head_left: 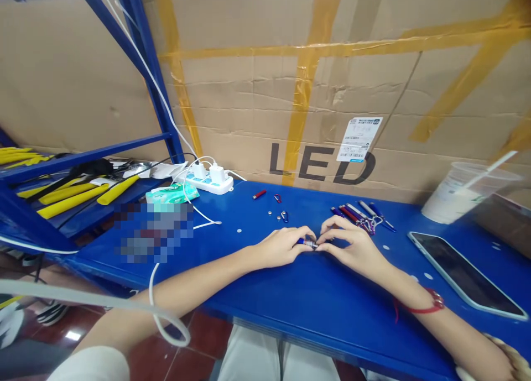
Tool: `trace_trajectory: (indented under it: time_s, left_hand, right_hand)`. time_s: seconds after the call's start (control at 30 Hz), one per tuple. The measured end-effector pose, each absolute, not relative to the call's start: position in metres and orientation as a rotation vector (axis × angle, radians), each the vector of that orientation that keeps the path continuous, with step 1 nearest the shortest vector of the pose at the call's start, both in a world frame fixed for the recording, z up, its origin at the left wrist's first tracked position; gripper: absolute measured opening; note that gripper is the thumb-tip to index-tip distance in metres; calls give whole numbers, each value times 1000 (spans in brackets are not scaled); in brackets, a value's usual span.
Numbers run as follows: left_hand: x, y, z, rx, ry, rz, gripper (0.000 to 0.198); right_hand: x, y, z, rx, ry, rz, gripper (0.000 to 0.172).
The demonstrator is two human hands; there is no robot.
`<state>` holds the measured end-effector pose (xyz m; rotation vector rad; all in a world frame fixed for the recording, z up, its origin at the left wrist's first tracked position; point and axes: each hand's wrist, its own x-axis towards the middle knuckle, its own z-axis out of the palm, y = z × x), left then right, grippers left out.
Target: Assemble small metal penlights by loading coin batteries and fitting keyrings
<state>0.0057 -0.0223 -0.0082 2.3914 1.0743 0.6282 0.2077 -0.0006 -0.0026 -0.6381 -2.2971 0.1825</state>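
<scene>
My left hand is closed around a small blue tube with a silver end, like a keychain flashlight. My right hand pinches at the silver end with thumb and forefinger; its exact grip is too small to make out. Just beyond my hands lie a blue carabiner clip, a red carabiner clip and small round silver pieces like button cells. A red tube rests farther back. Behind my right hand is a bunch of similar tubes with clips, in blue, red and silver.
A phone lies at right, with a plastic cup and straw behind it. At back left are a power strip, a tissue pack and a loose white cable. Cardboard walls the blue table's back.
</scene>
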Motion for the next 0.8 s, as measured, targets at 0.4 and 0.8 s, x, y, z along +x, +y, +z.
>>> trace_trajectory:
  time_s: [0.4, 0.8]
  left_hand:
    - [8, -19, -7, 2351, 1097, 697, 26]
    - [11, -19, -4, 2026, 949, 867, 20]
  right_hand:
    - [204, -3, -4, -778, -2215, 193, 21]
    - [203, -4, 3, -676, -2159, 389, 25]
